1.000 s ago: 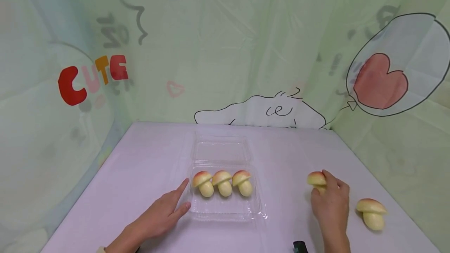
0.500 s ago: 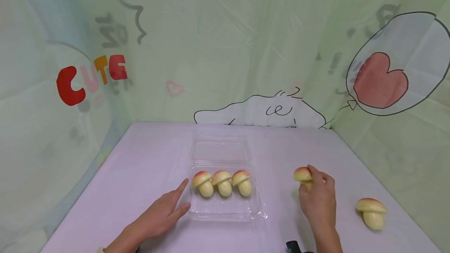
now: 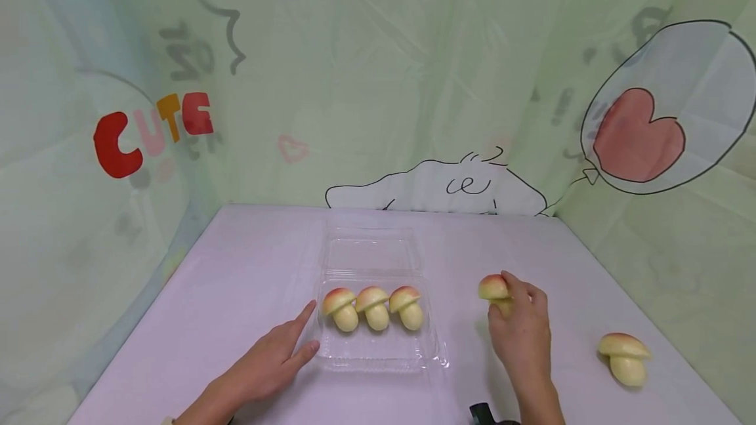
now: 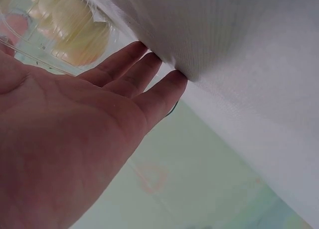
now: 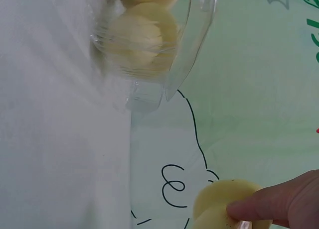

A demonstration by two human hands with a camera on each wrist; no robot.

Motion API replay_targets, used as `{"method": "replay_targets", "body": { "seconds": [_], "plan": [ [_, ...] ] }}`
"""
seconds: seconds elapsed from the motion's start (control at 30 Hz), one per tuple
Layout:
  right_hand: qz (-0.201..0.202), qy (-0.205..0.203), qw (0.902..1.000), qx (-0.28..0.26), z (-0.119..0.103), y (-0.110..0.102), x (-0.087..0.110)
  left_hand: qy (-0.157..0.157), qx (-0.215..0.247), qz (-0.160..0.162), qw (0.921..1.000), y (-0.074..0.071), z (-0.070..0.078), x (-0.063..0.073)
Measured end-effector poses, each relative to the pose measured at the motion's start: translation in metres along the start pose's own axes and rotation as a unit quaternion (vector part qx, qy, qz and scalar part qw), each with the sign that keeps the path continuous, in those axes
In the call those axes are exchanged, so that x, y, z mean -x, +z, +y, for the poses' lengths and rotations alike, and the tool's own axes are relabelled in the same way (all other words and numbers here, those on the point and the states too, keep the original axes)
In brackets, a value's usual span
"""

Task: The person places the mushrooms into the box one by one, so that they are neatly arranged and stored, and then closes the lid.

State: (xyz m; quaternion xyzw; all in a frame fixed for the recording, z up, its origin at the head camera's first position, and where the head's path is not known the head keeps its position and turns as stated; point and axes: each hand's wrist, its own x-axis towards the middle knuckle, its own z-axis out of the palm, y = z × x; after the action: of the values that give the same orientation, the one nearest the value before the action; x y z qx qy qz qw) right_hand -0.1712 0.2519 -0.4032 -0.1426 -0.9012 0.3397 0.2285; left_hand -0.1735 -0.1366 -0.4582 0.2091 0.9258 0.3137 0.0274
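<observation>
My right hand (image 3: 522, 333) pinches a toy mushroom (image 3: 492, 286) with a red-tinged cream cap and pale stem. In the right wrist view, the thumb presses against this mushroom (image 5: 219, 199). A hinged clear plastic box (image 3: 378, 349) lies with its lid folded back, to the left of that hand. Three similar mushrooms (image 3: 377, 315) stand in a row inside it, caps toward the lid. My left hand (image 3: 266, 361) rests at the box's left side, index finger and thumb at its edge. In the left wrist view, the other fingers (image 4: 159, 97) reach down to the tabletop.
Another toy mushroom (image 3: 626, 359) lies on the white tabletop (image 3: 254, 261) at the right, near the table's edge. Printed green cloth (image 3: 378, 97) encloses the table at the back and sides. Below the right hand, a black piece (image 3: 482, 413) shows near the wrist.
My right hand has moved left and slightly away from me, carrying the mushroom toward the box. The left hand, the box and the mushrooms inside it have stayed put.
</observation>
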Motion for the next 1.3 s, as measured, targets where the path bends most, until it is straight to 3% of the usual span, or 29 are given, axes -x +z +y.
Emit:
{"method": "replay_targets", "body": {
  "seconds": [0.27, 0.6, 1.3],
  "plan": [
    [-0.021, -0.002, 0.9997, -0.012, -0.013, 0.003, 0.004, -0.003, 0.005, -0.006, 1.0000, -0.002, 0.003, 0.002],
    [-0.010, -0.045, 0.9987, -0.023, -0.027, 0.010, 0.011, -0.006, 0.006, -0.008, 0.9999, -0.001, 0.003, 0.001],
    [-0.026, -0.114, 0.9927, -0.030, -0.052, 0.031, 0.028, -0.013, 0.002, -0.009, 0.9999, 0.001, 0.002, -0.001]
  ]
}}
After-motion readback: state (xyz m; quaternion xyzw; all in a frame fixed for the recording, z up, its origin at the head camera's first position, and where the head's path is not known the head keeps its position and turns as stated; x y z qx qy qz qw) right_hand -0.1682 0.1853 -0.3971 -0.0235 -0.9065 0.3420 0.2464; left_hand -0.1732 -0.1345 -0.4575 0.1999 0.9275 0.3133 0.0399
